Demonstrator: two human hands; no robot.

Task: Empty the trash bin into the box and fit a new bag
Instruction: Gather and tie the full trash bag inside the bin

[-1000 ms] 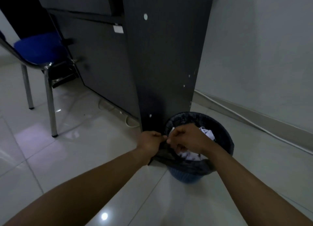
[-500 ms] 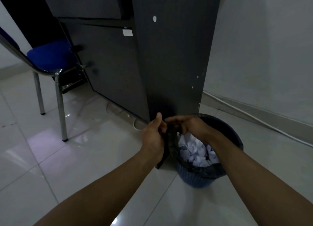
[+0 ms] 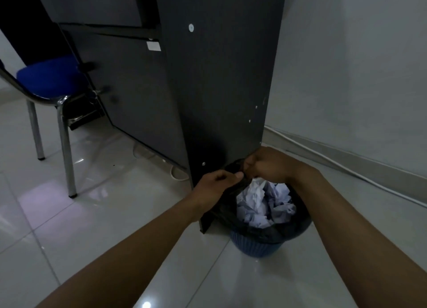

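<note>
A chair with a blue seat stood far left on the tiled floor, well apart from the work. A dark desk rose in the middle — its side panel touching the bin's rim and crowding both hands. The left hand pinched the black bag's edge beside the panel. The right hand clenched the bag at the far rim, above crumpled paper. A cable ran along the wall — clear of the bin.
</note>
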